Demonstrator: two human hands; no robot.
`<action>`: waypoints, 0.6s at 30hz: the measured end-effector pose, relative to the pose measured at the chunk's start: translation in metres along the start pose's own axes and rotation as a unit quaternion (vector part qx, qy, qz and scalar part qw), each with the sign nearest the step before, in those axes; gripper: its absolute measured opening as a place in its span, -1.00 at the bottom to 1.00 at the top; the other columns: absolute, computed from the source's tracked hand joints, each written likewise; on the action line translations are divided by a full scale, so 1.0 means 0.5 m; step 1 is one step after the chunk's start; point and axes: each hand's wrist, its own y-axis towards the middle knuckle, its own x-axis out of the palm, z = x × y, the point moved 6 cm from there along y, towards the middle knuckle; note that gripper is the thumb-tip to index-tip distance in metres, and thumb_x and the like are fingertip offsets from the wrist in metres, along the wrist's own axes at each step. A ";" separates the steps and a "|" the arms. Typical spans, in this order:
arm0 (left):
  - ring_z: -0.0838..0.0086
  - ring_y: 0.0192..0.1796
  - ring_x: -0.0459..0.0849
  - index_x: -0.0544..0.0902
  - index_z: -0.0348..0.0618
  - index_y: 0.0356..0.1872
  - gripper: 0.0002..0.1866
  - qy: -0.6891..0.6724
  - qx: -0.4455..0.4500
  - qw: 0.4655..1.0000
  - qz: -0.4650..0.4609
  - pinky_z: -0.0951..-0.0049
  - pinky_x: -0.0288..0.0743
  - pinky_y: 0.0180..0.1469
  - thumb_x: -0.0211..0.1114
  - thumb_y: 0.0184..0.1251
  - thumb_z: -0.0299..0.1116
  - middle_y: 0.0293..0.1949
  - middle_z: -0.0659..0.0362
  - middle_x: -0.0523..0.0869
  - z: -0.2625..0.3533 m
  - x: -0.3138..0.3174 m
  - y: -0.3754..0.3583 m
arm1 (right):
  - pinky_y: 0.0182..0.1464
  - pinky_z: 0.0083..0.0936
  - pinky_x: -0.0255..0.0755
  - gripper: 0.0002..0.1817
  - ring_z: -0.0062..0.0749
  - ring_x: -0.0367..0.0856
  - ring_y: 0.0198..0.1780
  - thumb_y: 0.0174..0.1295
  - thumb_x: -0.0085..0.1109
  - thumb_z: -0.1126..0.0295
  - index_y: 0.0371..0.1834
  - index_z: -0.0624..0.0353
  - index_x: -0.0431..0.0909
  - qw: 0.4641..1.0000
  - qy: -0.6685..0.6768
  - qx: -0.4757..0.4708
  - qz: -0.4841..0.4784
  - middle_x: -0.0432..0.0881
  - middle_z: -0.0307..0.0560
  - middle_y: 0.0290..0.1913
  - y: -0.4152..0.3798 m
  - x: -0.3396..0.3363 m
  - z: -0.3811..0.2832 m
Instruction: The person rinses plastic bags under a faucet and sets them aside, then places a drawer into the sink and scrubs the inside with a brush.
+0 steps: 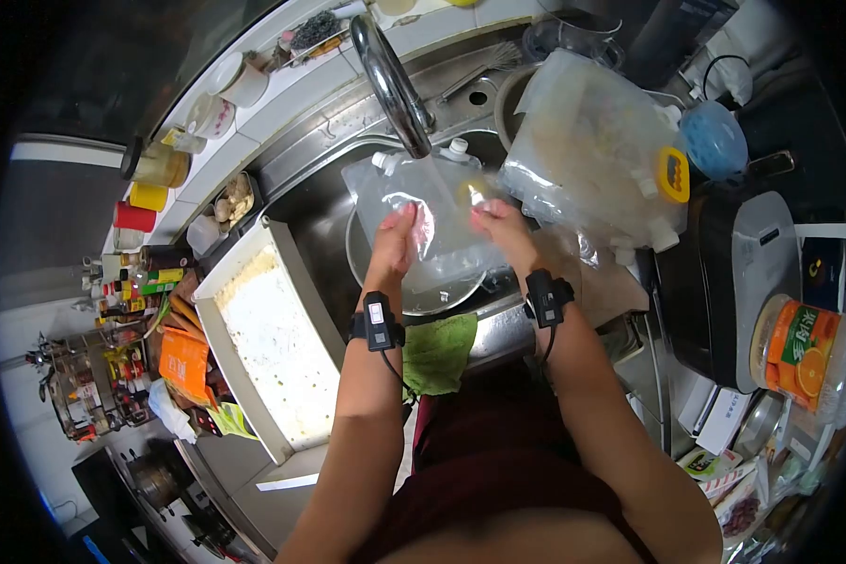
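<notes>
Under the chrome faucet (390, 85), a clear plastic pouch (432, 202) with white spout caps lies over a round metal basin (357, 249) in the sink. My left hand (395, 240) is closed on the pouch's left part, fingers bunched against the film. On the right side, my right hand (506, 230) pinches something at the pouch's edge, beside a blurred yellowish spot. What exactly its fingertips grip is too blurred to tell.
More clear pouches (592, 141), one with a yellow cap, are piled right of the sink. A white tray (282, 348) stands at the left. A green cloth (442, 352) hangs on the front edge. Jars (155, 164) line the back-left ledge.
</notes>
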 end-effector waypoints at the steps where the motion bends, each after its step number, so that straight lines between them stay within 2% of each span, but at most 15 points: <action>1: 0.48 -0.26 0.63 0.55 -0.24 -0.12 -0.77 0.072 -0.023 0.997 0.017 0.47 0.56 -0.19 0.22 0.28 -0.33 -0.25 0.21 0.64 -0.009 -0.015 -0.001 | -0.14 -0.57 0.47 -0.73 -0.47 0.60 -0.21 0.24 0.10 0.38 -0.07 0.31 0.46 0.999 0.023 -0.028 0.028 0.61 -0.10 -0.25 0.013 0.002 0.004; 3: 0.54 -0.33 0.61 0.58 -0.18 -0.16 -0.75 0.213 -0.071 0.973 0.052 0.53 0.56 -0.33 0.27 0.25 -0.25 -0.29 0.26 0.64 -0.025 -0.042 -0.022 | -0.16 -0.59 0.47 -0.77 -0.49 0.59 -0.24 0.26 0.07 0.39 -0.10 0.30 0.47 0.995 0.030 -0.067 0.061 0.61 -0.12 -0.28 0.018 0.011 -0.001; 6: 0.60 -0.51 0.56 0.59 -0.10 -0.27 -0.77 0.205 -0.063 0.968 0.127 0.64 0.42 -0.57 0.29 0.23 -0.17 -0.44 0.29 0.62 -0.060 -0.046 -0.059 | -0.21 -0.61 0.46 -0.80 -0.52 0.56 -0.30 0.29 0.02 0.38 -0.13 0.29 0.47 0.994 -0.004 -0.085 0.065 0.59 -0.14 -0.31 0.009 0.033 -0.033; 7: 0.66 -0.65 0.46 0.57 -0.05 -0.37 -0.79 0.242 -0.063 0.963 0.096 0.71 0.25 -0.68 0.23 0.28 -0.14 -0.59 0.29 0.57 -0.062 -0.046 -0.063 | -0.23 -0.62 0.45 -0.80 -0.53 0.55 -0.31 0.30 0.01 0.37 -0.14 0.28 0.47 0.995 -0.010 -0.075 0.059 0.59 -0.15 -0.31 0.001 0.039 -0.036; 10: 0.69 -0.74 0.34 0.53 -0.06 -0.46 -0.69 0.267 -0.035 0.953 0.137 0.72 0.16 -0.71 0.13 0.34 -0.07 -0.69 0.31 0.50 -0.070 -0.049 -0.067 | -0.28 -0.64 0.43 -0.77 -0.55 0.54 -0.35 0.32 -0.01 0.31 -0.14 0.25 0.47 0.994 0.013 -0.088 0.068 0.59 -0.16 -0.36 -0.015 0.040 -0.026; 11: 0.65 -0.74 0.36 0.53 -0.07 -0.46 -0.65 0.299 -0.047 0.943 0.141 0.68 0.19 -0.70 0.08 0.36 -0.03 -0.69 0.29 0.50 -0.071 -0.051 -0.068 | -0.30 -0.64 0.42 -0.76 -0.56 0.54 -0.36 0.33 -0.02 0.28 -0.14 0.23 0.47 0.992 0.028 -0.099 0.076 0.59 -0.16 -0.38 -0.019 0.036 -0.020; 13: 0.59 -0.73 0.39 0.53 -0.09 -0.44 -0.56 0.364 -0.069 0.917 0.146 0.61 0.25 -0.70 -0.04 0.39 0.05 -0.69 0.25 0.49 -0.071 -0.053 -0.063 | -0.33 -0.60 0.43 -0.73 -0.56 0.53 -0.40 0.33 -0.02 0.22 -0.18 0.22 0.47 0.986 -0.088 -0.085 0.116 0.59 -0.15 -0.41 -0.034 0.027 -0.012; 14: 0.54 -0.65 0.46 0.54 -0.13 -0.36 -0.53 0.378 -0.097 0.909 0.146 0.56 0.33 -0.61 -0.07 0.39 0.10 -0.63 0.20 0.54 -0.069 -0.059 -0.060 | -0.35 -0.58 0.43 -0.71 -0.56 0.53 -0.42 0.33 -0.02 0.18 -0.20 0.21 0.47 0.977 -0.144 -0.077 0.137 0.59 -0.14 -0.42 -0.041 0.022 -0.010; 16: 0.44 -0.49 0.59 0.55 -0.20 -0.20 -0.42 0.404 -0.151 0.890 0.147 0.47 0.49 -0.44 -0.13 0.37 0.18 -0.49 0.10 0.62 -0.063 -0.077 -0.055 | -0.31 -0.38 0.43 -0.67 -0.22 0.58 -0.38 0.32 -0.07 0.13 -0.17 0.19 0.48 0.927 -0.290 -0.146 0.186 0.60 0.03 -0.41 -0.053 0.014 -0.023; 17: 0.42 -0.38 0.61 0.52 -0.24 -0.12 -0.39 0.325 -0.094 0.934 0.115 0.46 0.50 -0.33 -0.15 0.37 0.19 -0.38 0.07 0.63 -0.058 -0.066 -0.048 | -0.29 -0.28 0.43 -0.65 -0.05 0.60 -0.36 0.32 -0.10 0.11 -0.16 0.18 0.49 0.892 -0.359 -0.179 0.208 0.61 0.12 -0.41 -0.059 0.013 -0.029; 18: 0.40 -0.28 0.62 0.49 -0.29 -0.03 -0.35 0.243 -0.036 0.966 0.082 0.45 0.51 -0.23 -0.16 0.37 0.19 -0.28 0.05 0.64 -0.040 -0.043 -0.050 | -0.27 -0.24 0.42 -0.64 0.02 0.59 -0.34 0.31 -0.10 0.09 -0.17 0.17 0.50 0.906 -0.353 -0.151 0.177 0.60 0.14 -0.39 -0.057 0.012 -0.020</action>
